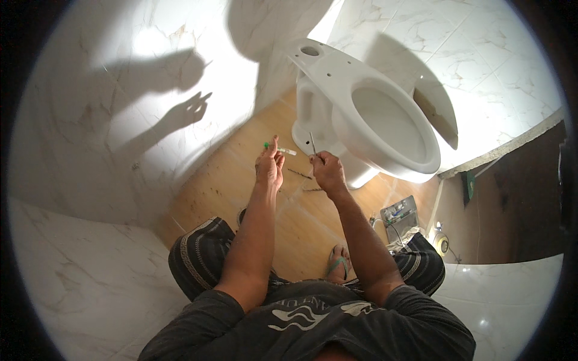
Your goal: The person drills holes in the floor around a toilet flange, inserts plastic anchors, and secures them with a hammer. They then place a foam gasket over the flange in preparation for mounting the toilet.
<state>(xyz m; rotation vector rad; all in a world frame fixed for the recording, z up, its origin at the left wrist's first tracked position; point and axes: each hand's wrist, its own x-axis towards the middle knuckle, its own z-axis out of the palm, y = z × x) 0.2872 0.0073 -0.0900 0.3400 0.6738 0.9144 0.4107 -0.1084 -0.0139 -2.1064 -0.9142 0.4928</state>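
Observation:
My left hand (270,167) has its fingers closed round a slim pale tube (288,151) with a green end. To its right, my right hand (329,172) grips a thin grey rod (312,142) that points up and away from me; whether it is a drill bit I cannot tell. The two hands are apart, above the floor and in front of a white ceramic toilet (341,102). A dark hole shows in the toilet's foot near the rod's tip. Between and below my hands, two thin dark rods (300,174) lie on the tan tiles.
Marbled wall tiles (138,120) rise at left and behind the toilet. Right of my right arm sits an open grey case (400,212) with small items, beside a yellow round thing (442,243). Beyond a rough edge at the right is a dark opening (524,192).

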